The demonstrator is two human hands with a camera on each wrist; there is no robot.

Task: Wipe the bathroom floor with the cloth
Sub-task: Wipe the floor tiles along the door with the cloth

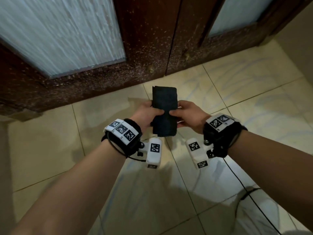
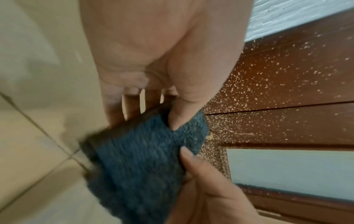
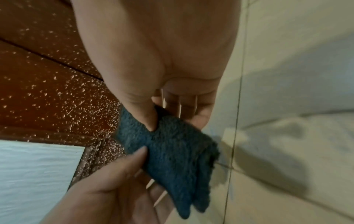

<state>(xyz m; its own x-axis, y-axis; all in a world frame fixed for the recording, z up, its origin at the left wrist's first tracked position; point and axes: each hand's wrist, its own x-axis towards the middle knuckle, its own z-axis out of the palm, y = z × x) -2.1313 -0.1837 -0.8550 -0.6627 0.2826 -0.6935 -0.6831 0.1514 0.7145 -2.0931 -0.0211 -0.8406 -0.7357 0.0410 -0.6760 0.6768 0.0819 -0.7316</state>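
Note:
A dark blue folded cloth (image 1: 164, 106) is held up in the air over the tiled floor (image 1: 237, 85), in front of the door. My left hand (image 1: 149, 112) pinches its left edge, thumb on top and fingers underneath. My right hand (image 1: 188, 114) pinches the right edge the same way, and both thumbs meet near the cloth's middle. In the left wrist view the cloth (image 2: 145, 151) sits between my left hand (image 2: 172, 106) above and my right hand (image 2: 201, 181) below. The right wrist view shows the cloth (image 3: 172, 151) under my right hand (image 3: 153, 109), with my left hand (image 3: 114, 181) at the bottom.
A brown wooden double door (image 1: 152, 39) speckled with pale flecks, with frosted glass panels (image 1: 59, 31), stands straight ahead. Beige floor tiles carry faint blue streaks (image 1: 254, 73). A black cable (image 1: 250, 194) trails across the floor at the right.

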